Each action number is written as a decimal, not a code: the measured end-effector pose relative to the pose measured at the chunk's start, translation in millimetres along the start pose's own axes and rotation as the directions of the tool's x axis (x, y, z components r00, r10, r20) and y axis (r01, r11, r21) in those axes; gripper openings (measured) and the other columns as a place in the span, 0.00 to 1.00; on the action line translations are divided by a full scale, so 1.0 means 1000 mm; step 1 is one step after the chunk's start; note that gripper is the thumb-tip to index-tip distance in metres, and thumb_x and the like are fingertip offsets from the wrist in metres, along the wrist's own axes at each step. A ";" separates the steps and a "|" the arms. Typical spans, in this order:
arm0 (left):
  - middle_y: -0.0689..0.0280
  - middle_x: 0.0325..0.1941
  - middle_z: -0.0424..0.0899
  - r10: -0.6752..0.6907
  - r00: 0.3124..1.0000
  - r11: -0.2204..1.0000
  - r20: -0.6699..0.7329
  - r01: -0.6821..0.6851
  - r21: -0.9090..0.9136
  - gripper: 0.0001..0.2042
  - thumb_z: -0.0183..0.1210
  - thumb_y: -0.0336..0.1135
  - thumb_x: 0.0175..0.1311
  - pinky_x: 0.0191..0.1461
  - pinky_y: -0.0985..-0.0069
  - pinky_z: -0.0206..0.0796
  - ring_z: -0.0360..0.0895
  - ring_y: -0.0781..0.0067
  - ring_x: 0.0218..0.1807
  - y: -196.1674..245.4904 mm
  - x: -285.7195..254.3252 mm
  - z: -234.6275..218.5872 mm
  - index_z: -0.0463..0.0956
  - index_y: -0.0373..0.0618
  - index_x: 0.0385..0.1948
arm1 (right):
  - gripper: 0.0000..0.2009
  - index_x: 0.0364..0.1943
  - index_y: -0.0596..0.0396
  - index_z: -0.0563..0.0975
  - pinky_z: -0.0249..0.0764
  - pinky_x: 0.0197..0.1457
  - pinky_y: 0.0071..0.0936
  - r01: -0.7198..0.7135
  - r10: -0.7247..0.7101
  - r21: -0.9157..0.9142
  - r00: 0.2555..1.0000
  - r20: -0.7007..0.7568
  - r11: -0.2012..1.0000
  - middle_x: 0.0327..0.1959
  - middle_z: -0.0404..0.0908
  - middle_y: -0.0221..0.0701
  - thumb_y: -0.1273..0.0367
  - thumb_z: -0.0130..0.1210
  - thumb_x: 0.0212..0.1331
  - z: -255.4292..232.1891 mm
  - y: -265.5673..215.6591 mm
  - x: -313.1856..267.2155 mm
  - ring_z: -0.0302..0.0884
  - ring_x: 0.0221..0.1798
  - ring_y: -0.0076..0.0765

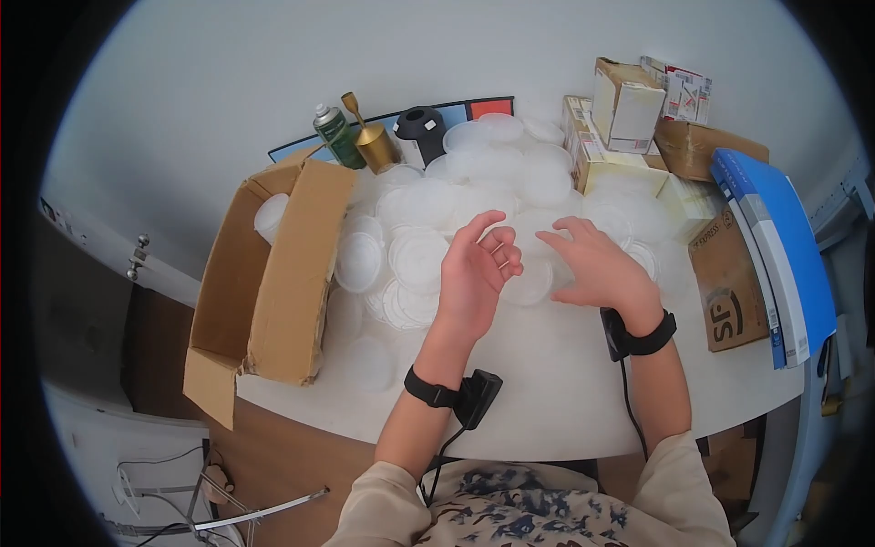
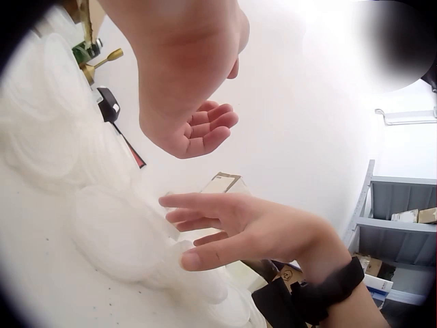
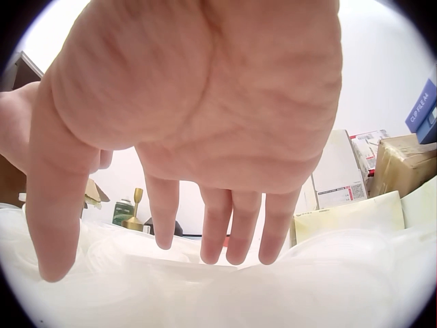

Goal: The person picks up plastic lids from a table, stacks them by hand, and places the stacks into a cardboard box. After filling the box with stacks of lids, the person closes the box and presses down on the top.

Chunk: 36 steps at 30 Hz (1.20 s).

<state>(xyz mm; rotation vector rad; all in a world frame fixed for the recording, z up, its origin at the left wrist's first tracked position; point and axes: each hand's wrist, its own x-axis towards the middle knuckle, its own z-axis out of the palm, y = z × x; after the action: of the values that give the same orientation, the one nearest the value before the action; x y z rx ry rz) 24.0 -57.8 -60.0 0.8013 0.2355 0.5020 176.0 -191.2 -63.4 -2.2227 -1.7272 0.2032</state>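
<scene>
My left hand (image 1: 472,278) is raised over the table, palm turned inward, its fingers loosely curled around nothing. To its right my right hand (image 1: 603,266) hovers over the pile, fingers spread and bent downward, also holding nothing. Beneath and beyond both hands spreads a heap of round, translucent white plastic lids (image 1: 419,260), some stacked and overlapping. In the right wrist view, the fingertips of the right hand (image 3: 198,116) hang close above the lids (image 3: 341,280). The left wrist view shows the two hands apart, with air between them.
An open cardboard box (image 1: 296,273) stands at the left with a white tub (image 1: 271,217) inside. Behind the lids are a green spray can (image 1: 337,137), a brass-coloured holder (image 1: 375,148) and a black-and-white device (image 1: 419,135). Boxes (image 1: 627,105) and blue binders (image 1: 775,246) line the right side.
</scene>
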 end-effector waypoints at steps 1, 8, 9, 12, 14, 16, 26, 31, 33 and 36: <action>0.69 0.32 0.74 -0.060 0.997 0.996 -0.057 0.056 -0.072 0.14 0.47 0.44 0.70 0.41 0.76 0.66 0.72 0.75 0.31 -0.005 0.003 -0.003 0.70 0.46 0.48 | 0.40 0.63 0.51 0.70 0.67 0.64 0.40 0.002 -0.002 0.017 1.000 0.019 1.000 0.62 0.65 0.46 0.65 0.71 0.37 0.000 0.000 0.002 0.63 0.65 0.51; 0.71 0.35 0.74 -0.065 0.994 0.998 -0.093 0.067 0.019 0.13 0.49 0.43 0.69 0.42 0.76 0.65 0.72 0.77 0.34 -0.038 0.008 -0.026 0.70 0.46 0.47 | 0.38 0.60 0.52 0.71 0.63 0.67 0.41 0.102 -0.106 -0.047 0.988 -0.111 0.994 0.63 0.64 0.48 0.67 0.71 0.36 0.022 0.002 0.009 0.61 0.67 0.53; 0.71 0.36 0.74 -0.008 0.993 0.988 -0.118 0.026 0.153 0.12 0.49 0.41 0.69 0.43 0.76 0.65 0.72 0.77 0.36 -0.041 0.007 -0.027 0.70 0.46 0.47 | 0.38 0.60 0.52 0.71 0.63 0.67 0.41 0.092 -0.096 -0.042 0.989 -0.111 0.995 0.63 0.64 0.48 0.67 0.71 0.36 0.024 0.003 0.010 0.61 0.67 0.53; 0.71 0.38 0.74 0.063 0.985 0.949 -0.161 -0.009 0.314 0.11 0.50 0.39 0.69 0.46 0.76 0.64 0.72 0.78 0.40 -0.051 0.002 -0.024 0.70 0.46 0.47 | 0.39 0.63 0.51 0.69 0.61 0.68 0.46 0.094 -0.106 -0.065 0.975 -0.197 0.993 0.65 0.61 0.49 0.65 0.71 0.38 0.031 0.006 0.011 0.58 0.69 0.58; 0.71 0.40 0.74 0.087 0.980 0.939 -0.180 -0.020 0.343 0.11 0.50 0.38 0.69 0.48 0.75 0.64 0.72 0.78 0.43 -0.056 0.001 -0.023 0.70 0.46 0.47 | 0.38 0.64 0.50 0.68 0.60 0.69 0.46 0.092 -0.100 -0.040 0.959 -0.267 0.995 0.67 0.59 0.49 0.63 0.70 0.43 0.032 0.010 0.013 0.57 0.69 0.60; 0.70 0.44 0.73 0.169 0.973 0.917 -0.160 -0.096 0.386 0.11 0.49 0.37 0.69 0.53 0.73 0.63 0.70 0.77 0.50 -0.060 0.001 -0.025 0.70 0.46 0.48 | 0.37 0.64 0.51 0.68 0.60 0.70 0.46 0.079 -0.081 -0.020 0.953 -0.293 0.997 0.67 0.60 0.50 0.62 0.68 0.45 0.036 0.013 0.015 0.57 0.69 0.60; 0.69 0.45 0.73 0.186 0.978 0.960 -0.088 -0.162 0.229 0.11 0.50 0.37 0.69 0.54 0.72 0.62 0.71 0.74 0.51 -0.072 0.004 -0.040 0.69 0.46 0.48 | 0.34 0.63 0.54 0.68 0.65 0.62 0.44 0.032 -0.017 0.038 0.932 -0.362 0.999 0.60 0.68 0.47 0.62 0.65 0.49 0.048 0.014 0.024 0.68 0.59 0.56; 0.69 0.44 0.74 0.206 0.973 0.969 -0.109 -0.187 0.163 0.12 0.51 0.37 0.68 0.56 0.71 0.63 0.71 0.73 0.50 -0.077 0.007 -0.047 0.68 0.45 0.50 | 0.34 0.63 0.53 0.69 0.67 0.61 0.43 0.027 0.005 0.081 0.929 -0.370 0.996 0.59 0.68 0.44 0.63 0.65 0.48 0.036 0.014 0.024 0.69 0.57 0.54; 0.68 0.44 0.74 0.231 0.969 0.967 -0.089 -0.218 0.136 0.13 0.51 0.37 0.68 0.58 0.70 0.62 0.71 0.72 0.52 -0.078 0.009 -0.049 0.67 0.45 0.50 | 0.33 0.63 0.52 0.69 0.67 0.61 0.43 0.010 0.034 0.122 0.934 -0.357 0.992 0.59 0.67 0.43 0.64 0.65 0.48 0.029 0.016 0.023 0.68 0.58 0.53; 0.66 0.47 0.73 0.277 0.959 0.961 -0.062 -0.274 0.047 0.16 0.52 0.38 0.67 0.63 0.70 0.60 0.70 0.70 0.55 -0.080 0.010 -0.053 0.65 0.45 0.53 | 0.33 0.63 0.51 0.69 0.67 0.61 0.42 0.075 0.033 0.246 0.913 -0.406 0.966 0.60 0.67 0.41 0.64 0.65 0.49 0.018 0.017 0.024 0.68 0.59 0.51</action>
<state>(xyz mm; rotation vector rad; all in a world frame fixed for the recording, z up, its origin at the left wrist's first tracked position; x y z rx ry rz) 39.3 -67.0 -154.6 0.8602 0.1969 0.7903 192.3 -169.3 -84.2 -1.8925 -1.4083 -0.0421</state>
